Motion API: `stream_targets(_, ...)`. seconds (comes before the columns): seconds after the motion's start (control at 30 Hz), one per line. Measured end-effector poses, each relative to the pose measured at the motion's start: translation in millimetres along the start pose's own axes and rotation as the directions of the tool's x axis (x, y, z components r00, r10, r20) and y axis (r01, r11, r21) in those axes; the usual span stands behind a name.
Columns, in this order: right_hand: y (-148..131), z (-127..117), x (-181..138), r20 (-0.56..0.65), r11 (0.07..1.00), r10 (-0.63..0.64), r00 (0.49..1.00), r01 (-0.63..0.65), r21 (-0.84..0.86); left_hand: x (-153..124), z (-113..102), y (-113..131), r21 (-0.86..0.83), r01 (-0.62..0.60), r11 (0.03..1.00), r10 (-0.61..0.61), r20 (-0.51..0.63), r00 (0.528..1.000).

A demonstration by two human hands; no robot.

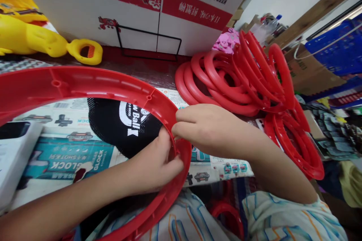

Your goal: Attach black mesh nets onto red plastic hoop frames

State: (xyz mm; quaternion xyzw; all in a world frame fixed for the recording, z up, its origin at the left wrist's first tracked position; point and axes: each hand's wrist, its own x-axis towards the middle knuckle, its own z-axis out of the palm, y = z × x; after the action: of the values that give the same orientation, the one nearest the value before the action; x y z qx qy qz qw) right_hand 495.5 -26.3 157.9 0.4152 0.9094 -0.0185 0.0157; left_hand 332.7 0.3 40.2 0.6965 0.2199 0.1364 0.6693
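Observation:
A large red plastic ring (pixel 118 83), its ribbed hollow side facing up, takes up the left and lower middle of the head view. My left hand (pixel 158 163) reaches through the ring and grips its right side, with the thumb on the hollow face and the other fingers partly hidden. Over the outer edge at the same spot, my right hand (pixel 202 128) is closed with its fingertips pressed to the rim. Whatever small part may be between those fingertips cannot be made out. Under the ring lies a black mesh cloth item (pixel 107 120) with white lettering.
Several red ring pieces (pixel 198 79) are heaped at the right. A white carton (pixel 93 3) stands at the back behind a black wire stand (pixel 149 58). Yellow plastic toys (pixel 31 37) lie at the left, above a white box (pixel 17 158). Printed cardboard (pixel 65 158) covers the worktop.

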Motion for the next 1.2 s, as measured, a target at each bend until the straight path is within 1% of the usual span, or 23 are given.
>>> stream_targets(0.13, 5, -2, 3, 0.067, 0.991, 0.004, 0.998, -0.012, 0.13, -3, 0, 1, -0.024, 0.038, 0.999, -0.038, 0.019, 0.999)
stream_targets(0.23, 7, -4, 4, 0.122, 0.975, 0.0, 0.993, -0.027, 0.219, -5, 0, 0, -0.029, 0.06, 0.998, -0.058, 0.053, 0.997)
stream_targets(0.33, 7, -5, 5, 0.149, 0.969, -0.001, 0.989, -0.036, 0.245, -6, 1, -1, -0.015, 0.074, 0.997, -0.073, 0.047, 0.996)
stream_targets(0.43, 6, -3, 6, 0.131, 0.978, 0.026, 0.991, -0.052, 0.202, -6, 1, -2, -0.026, 0.074, 0.997, -0.073, 0.044, 0.996)
stream_targets(0.6, 8, 4, 5, 0.042, 0.983, 0.044, 0.998, -0.051, 0.175, -7, 1, -2, -0.074, 0.082, 0.994, -0.077, 0.063, 0.995)
stream_targets(0.67, 9, 6, 3, 0.041, 0.981, 0.056, 0.998, -0.062, 0.183, -7, 3, -1, -0.14, 0.089, 0.986, -0.079, 0.074, 0.994)
stream_targets(0.77, 9, 9, 0, 0.062, 0.983, 0.083, 0.995, -0.092, 0.161, -5, 6, 1, -0.323, 0.065, 0.944, -0.04, 0.084, 0.996)
stream_targets(0.83, 9, 11, -2, 0.072, 0.984, 0.117, 0.991, -0.125, 0.127, -3, 7, 2, -0.418, 0.033, 0.908, -0.009, 0.059, 0.998)
stream_targets(0.87, 8, 11, -3, 0.077, 0.983, 0.13, 0.988, -0.139, 0.121, -2, 7, 1, -0.437, 0.019, 0.899, -0.005, 0.031, 0.999)
stream_targets(0.93, 7, 12, -3, 0.088, 0.978, 0.149, 0.985, -0.16, 0.136, -1, 7, -1, -0.418, -0.006, 0.908, -0.008, -0.033, 0.999)
stream_targets(1.0, 5, 12, -2, 0.09, 0.973, 0.164, 0.982, -0.176, 0.149, -1, 5, -4, -0.346, -0.022, 0.938, -0.013, -0.096, 0.995)
stream_targets(1.1, 4, 8, -1, 0.057, 0.974, 0.197, 0.979, -0.202, 0.106, 0, 1, -6, -0.216, -0.028, 0.976, -0.001, -0.136, 0.991)
stream_targets(1.2, 3, 2, 1, 0.022, 0.988, 0.139, 0.99, -0.14, 0.067, 1, 0, -5, -0.11, -0.013, 0.994, -0.005, -0.157, 0.988)
